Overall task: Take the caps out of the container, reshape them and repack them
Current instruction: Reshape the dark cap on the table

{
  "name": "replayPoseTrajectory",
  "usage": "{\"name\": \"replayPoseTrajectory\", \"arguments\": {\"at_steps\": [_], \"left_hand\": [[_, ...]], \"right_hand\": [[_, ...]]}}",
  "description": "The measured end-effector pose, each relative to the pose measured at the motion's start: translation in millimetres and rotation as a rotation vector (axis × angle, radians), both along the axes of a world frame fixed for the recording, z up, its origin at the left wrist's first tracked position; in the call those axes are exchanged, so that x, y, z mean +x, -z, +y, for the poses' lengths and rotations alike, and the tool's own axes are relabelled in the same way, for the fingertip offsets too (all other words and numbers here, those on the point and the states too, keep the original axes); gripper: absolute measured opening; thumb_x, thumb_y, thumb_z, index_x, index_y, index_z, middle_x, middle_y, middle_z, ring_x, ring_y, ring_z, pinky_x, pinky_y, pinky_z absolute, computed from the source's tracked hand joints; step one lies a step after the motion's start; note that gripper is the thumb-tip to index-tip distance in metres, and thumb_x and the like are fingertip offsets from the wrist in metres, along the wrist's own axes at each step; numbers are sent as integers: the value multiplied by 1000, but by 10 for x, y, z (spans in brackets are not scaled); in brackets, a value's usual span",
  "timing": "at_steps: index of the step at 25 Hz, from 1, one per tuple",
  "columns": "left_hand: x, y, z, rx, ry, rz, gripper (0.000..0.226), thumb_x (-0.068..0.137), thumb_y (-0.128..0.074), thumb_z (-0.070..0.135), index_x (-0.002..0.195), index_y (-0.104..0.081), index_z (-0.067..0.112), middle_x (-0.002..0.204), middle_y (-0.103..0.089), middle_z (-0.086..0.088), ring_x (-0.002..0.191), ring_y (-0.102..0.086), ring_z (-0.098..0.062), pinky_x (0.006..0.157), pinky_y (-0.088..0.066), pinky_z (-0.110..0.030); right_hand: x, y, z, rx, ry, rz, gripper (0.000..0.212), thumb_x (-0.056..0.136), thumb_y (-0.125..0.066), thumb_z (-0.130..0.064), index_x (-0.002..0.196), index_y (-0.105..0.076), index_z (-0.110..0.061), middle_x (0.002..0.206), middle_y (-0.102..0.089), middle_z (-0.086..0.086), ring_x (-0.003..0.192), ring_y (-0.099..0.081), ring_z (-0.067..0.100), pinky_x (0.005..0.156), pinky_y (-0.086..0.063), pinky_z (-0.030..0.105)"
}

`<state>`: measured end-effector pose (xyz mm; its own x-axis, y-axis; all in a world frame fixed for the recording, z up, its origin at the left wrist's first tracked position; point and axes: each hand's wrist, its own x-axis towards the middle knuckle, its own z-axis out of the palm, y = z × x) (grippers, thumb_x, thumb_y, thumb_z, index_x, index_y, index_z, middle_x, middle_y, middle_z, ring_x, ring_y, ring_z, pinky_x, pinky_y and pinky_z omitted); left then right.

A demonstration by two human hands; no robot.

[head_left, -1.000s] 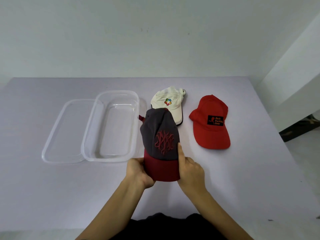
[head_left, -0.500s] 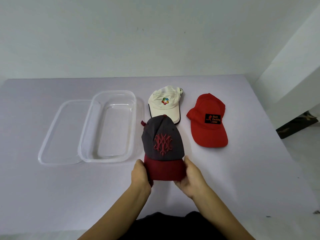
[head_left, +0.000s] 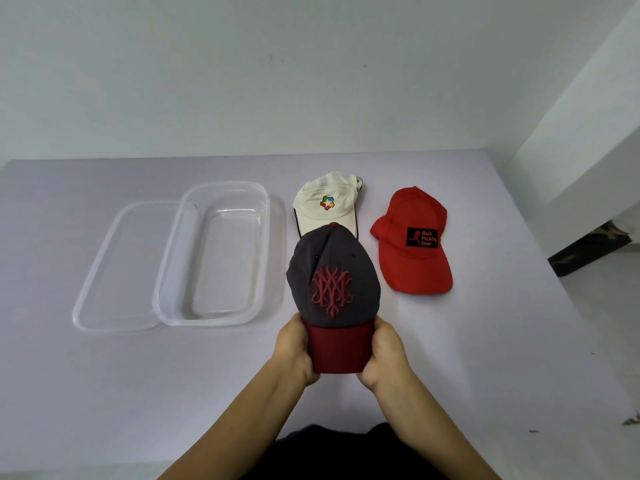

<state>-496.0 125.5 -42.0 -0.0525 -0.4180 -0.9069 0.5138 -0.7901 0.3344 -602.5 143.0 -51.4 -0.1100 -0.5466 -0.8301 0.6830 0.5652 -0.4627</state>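
The grey cap (head_left: 332, 271) had a charcoal crown bearing a raised dark-red emblem, a red top button and a dark-red brim. It was held above the worktop (head_left: 104, 393), brim toward the person and crown pointing away. The left hand (head_left: 293, 344) was closed on the brim's left edge and the right hand (head_left: 384, 351) on its right edge. Beyond its crown lay the white cap (head_left: 325, 206), with a multicoloured logo, partly covered in view by the grey cap. To the right, apart from both, lay the red cap (head_left: 414, 244) with a black patch. Left of the caps stood the clear plastic container (head_left: 173, 289), holding nothing, its left side resting on the clear lid (head_left: 117, 265). The worktop was pale lilac and met a plain white wall (head_left: 242, 81).
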Motion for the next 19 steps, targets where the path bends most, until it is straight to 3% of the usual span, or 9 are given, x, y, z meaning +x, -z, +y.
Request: {"name": "replayPoseTrajectory", "arguments": {"at_steps": [3,6,8,11,13,14,15,17,19], "left_hand": [[-53,21,8,-14,-41,95,31,93,-46,32,95,-69,11,62,-72,-12,54,-70,-30,52,-59,-44],[-16,64,-26,-61,-26,117,36,93,-46,38,101,-71,12,81,-75,-14,79,-70,-34,66,-58,-46],[70,75,-80,-117,33,33,37,94,-45,36,108,-70,12,96,-75,-12,94,-67,-30,79,-55,-45],[197,58,-122,-377,213,-333,35,99,-37,32,122,-50,11,116,-61,-8,101,-59,-23,83,-51,-37],[319,-42,-158,-730,262,-669,35,100,-36,34,133,-40,23,132,-49,0,117,-50,-15,91,-42,-22],[395,-100,-227,-879,291,-739,41,99,-38,35,140,-35,26,139,-42,5,125,-42,-9,97,-35,-17],[467,-152,-322,-981,362,-743,50,98,-41,39,145,-28,31,146,-36,10,132,-35,-5,102,-29,-17],[589,-249,-504,-994,646,-661,67,88,-49,55,146,-21,40,149,-33,16,134,-33,-2,109,-28,-25],[668,-310,-605,-904,825,-524,75,73,-57,65,141,-35,42,140,-49,12,128,-48,-9,109,-39,-34]], "right_hand": [[11,0,-15,-37,72,-23,31,97,-39,-28,95,-68,-17,66,-74,5,72,-66,28,64,-56,40],[-1,-13,-15,-61,47,17,31,95,-42,-34,99,-70,-19,85,-75,7,81,-67,29,69,-55,41],[-58,-21,-28,-95,33,82,30,95,-44,-35,99,-69,-21,95,-73,7,89,-67,28,72,-54,39],[-131,-49,-24,-128,1,161,26,96,-44,-32,90,-68,-24,92,-72,2,89,-66,23,68,-53,35],[-133,-66,-4,-117,-58,203,28,96,-44,-33,88,-69,-24,89,-72,2,87,-66,21,66,-52,33],[-122,-78,10,-103,-97,226,28,95,-45,-35,88,-69,-23,89,-73,3,87,-66,22,66,-52,32],[-109,-82,21,-95,-135,251,29,94,-45,-36,88,-70,-21,90,-73,4,87,-66,22,66,-52,32],[-75,-96,50,-109,-198,294,30,94,-46,-35,93,-71,-18,92,-73,5,88,-67,23,68,-53,32],[-59,-113,64,-150,-218,321,32,96,-44,-35,99,-70,-17,96,-73,5,92,-67,22,75,-55,34]]}}
